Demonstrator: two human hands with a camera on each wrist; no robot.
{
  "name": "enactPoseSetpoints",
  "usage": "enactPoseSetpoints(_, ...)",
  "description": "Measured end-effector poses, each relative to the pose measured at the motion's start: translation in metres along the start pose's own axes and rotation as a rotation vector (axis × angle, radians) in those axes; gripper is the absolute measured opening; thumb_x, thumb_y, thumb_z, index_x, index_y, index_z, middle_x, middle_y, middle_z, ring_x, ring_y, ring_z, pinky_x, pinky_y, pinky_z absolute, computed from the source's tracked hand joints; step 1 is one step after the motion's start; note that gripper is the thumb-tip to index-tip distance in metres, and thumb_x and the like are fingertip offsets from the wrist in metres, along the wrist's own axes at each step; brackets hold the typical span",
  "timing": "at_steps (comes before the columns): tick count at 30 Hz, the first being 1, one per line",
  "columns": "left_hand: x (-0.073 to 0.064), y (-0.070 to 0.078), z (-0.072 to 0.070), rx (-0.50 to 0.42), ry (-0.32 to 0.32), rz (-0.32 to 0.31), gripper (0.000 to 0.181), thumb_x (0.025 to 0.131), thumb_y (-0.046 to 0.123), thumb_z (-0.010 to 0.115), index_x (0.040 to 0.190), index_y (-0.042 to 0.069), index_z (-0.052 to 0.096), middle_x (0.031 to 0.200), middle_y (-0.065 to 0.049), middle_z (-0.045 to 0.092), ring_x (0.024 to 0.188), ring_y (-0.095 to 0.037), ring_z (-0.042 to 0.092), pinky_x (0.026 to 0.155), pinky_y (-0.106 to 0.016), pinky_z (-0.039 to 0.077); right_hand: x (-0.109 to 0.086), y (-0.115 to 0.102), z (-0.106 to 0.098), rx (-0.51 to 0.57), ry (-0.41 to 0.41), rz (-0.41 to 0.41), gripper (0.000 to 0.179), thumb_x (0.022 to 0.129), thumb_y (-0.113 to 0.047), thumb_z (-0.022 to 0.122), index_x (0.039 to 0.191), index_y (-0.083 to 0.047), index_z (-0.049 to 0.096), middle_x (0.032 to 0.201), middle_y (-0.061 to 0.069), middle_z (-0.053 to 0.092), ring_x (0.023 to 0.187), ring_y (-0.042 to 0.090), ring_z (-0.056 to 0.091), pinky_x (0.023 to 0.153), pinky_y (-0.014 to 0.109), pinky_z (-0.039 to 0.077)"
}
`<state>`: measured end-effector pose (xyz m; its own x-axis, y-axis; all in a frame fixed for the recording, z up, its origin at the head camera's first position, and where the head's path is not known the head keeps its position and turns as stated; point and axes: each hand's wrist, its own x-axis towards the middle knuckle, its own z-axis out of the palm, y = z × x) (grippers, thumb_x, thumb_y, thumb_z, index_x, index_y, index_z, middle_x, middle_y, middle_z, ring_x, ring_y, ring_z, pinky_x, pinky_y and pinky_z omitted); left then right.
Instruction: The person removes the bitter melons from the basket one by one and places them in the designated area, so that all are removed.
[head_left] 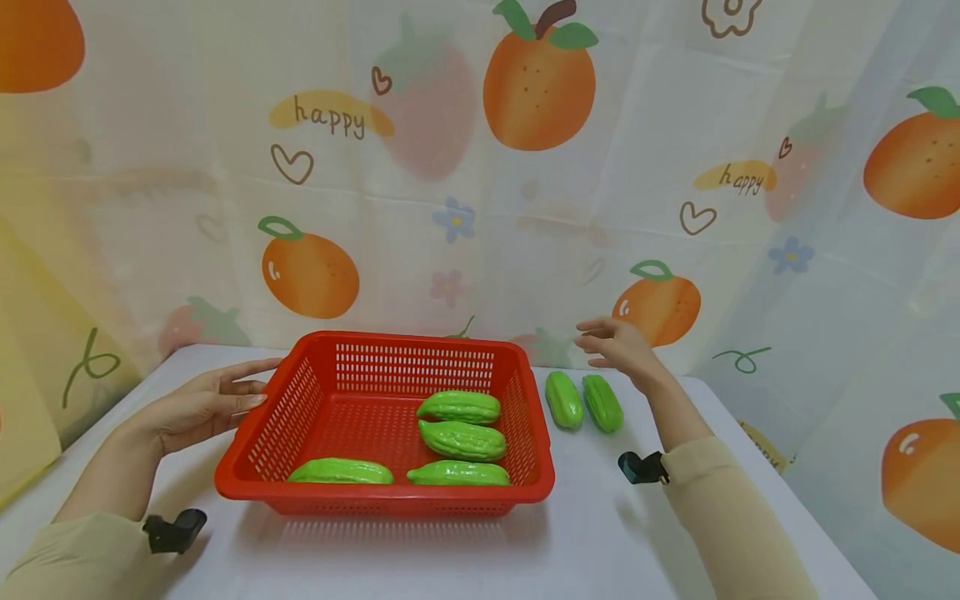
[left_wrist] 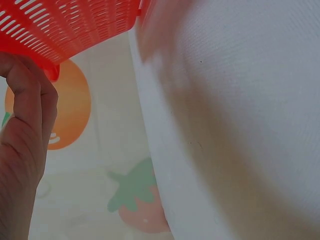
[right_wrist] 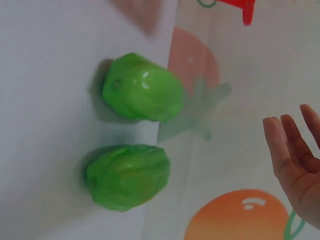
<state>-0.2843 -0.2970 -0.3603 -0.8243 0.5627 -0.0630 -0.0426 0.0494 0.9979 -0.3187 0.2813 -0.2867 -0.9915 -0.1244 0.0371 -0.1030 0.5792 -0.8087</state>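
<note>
A red plastic basket [head_left: 384,492] with slotted walls stands on the white table. Green, bumpy bitter gourds [head_left: 462,440] lie inside it, several at its right side and front. My left hand [head_left: 206,404] rests against the outside of the basket's left rim, fingers extended along it; the left wrist view has these fingers [left_wrist: 30,95] just below the rim. Right of the basket, two more bitter gourds [head_left: 564,401] [head_left: 603,403] lie side by side on the table. Above them my right hand [head_left: 618,350] hovers with loosely bent fingers, holding nothing.
The white table [head_left: 600,533] reaches back to a hanging cloth [head_left: 480,250] printed with oranges and strawberries. The two loose gourds lie near the table's back edge. Dark wrist mounts [head_left: 176,531] sit on both sleeves.
</note>
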Motion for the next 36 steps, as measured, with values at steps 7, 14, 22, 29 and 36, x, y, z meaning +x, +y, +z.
enactPoseSetpoints(7, 0.000, 0.000, 0.000, -0.024, -0.016, 0.013, 0.047, 0.103, 0.005, 0.045, 0.138, 0.034, 0.046, 0.112, 0.006, 0.067, 0.101, -0.008, 0.067, 0.088, -0.027, 0.059, -0.001, -0.024, 0.008, -0.007, -0.026, -0.064, 0.049, 0.098, -0.029, 0.059, 0.140, -0.005, 0.050, 0.143, 0.020, 0.053, 0.128, 0.036, 0.056, 0.103, 0.045, 0.053)
enactPoseSetpoints(14, 0.000, -0.002, -0.001, -0.032, -0.024, 0.019, 0.046, 0.103, 0.004, 0.044, 0.139, 0.034, 0.047, 0.114, 0.005, 0.068, 0.101, -0.009, 0.068, 0.088, -0.028, 0.059, -0.005, -0.052, 0.020, -0.010, -0.036, -0.138, 0.044, 0.096, -0.026, 0.062, 0.136, -0.007, 0.055, 0.140, 0.019, 0.056, 0.122, 0.035, 0.060, 0.099, 0.045, 0.055)
enactPoseSetpoints(22, 0.002, -0.001, 0.000, -0.051, -0.053, 0.031, 0.047, 0.103, 0.003, 0.043, 0.139, 0.033, 0.046, 0.116, 0.005, 0.069, 0.102, -0.009, 0.068, 0.089, -0.029, 0.059, -0.013, -0.079, 0.034, -0.018, -0.069, -0.230, 0.042, 0.095, -0.026, 0.064, 0.133, -0.010, 0.057, 0.138, 0.014, 0.059, 0.119, 0.034, 0.064, 0.095, 0.043, 0.057)
enactPoseSetpoints(29, 0.002, -0.001, -0.001, -0.042, -0.045, 0.027, 0.047, 0.103, 0.003, 0.043, 0.137, 0.035, 0.048, 0.116, 0.006, 0.068, 0.103, -0.009, 0.068, 0.089, -0.028, 0.059, -0.014, -0.105, 0.050, 0.003, -0.109, -0.281, 0.038, 0.094, -0.026, 0.066, 0.129, -0.013, 0.060, 0.133, 0.010, 0.062, 0.115, 0.029, 0.066, 0.094, 0.043, 0.058)
enactPoseSetpoints(36, 0.000, -0.001, -0.003, -0.040, -0.053, 0.033, 0.047, 0.103, 0.004, 0.043, 0.139, 0.034, 0.046, 0.116, 0.006, 0.068, 0.103, -0.009, 0.067, 0.089, -0.028, 0.059, -0.011, -0.128, 0.073, 0.013, -0.184, -0.345, 0.038, 0.093, -0.026, 0.067, 0.129, -0.015, 0.061, 0.131, 0.010, 0.063, 0.114, 0.026, 0.067, 0.092, 0.039, 0.059)
